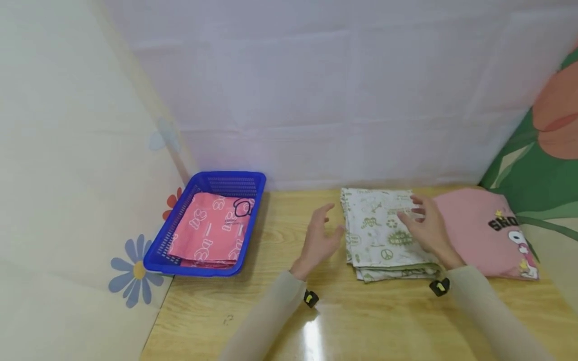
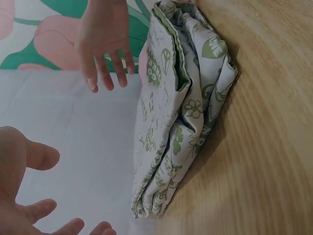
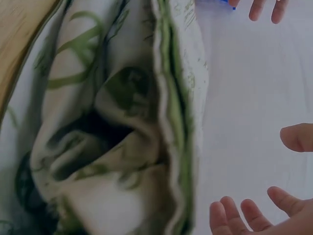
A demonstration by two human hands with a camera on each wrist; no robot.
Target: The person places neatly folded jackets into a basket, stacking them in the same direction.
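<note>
A folded white cloth with green print (image 1: 375, 228) lies on the table in the head view, its layered edges facing the front. My left hand (image 1: 318, 242) hovers just left of it, fingers spread and loosely bent, holding nothing. Above the cloth's right side is my right hand (image 1: 426, 228), also empty with relaxed fingers. In the left wrist view a gap shows between both hands and the cloth stack (image 2: 190, 107). The right wrist view looks closely at the cloth's rumpled folds (image 3: 107, 122), partly blurred.
On the left stands a blue plastic basket (image 1: 241, 250) with folded pink printed cloth (image 1: 205, 225) inside. A folded pink fabric piece with a cartoon dog print (image 1: 474, 235) lies right of the white cloth. Fabric-covered walls (image 1: 293, 100) enclose the wooden table (image 1: 361, 321) behind and at the sides.
</note>
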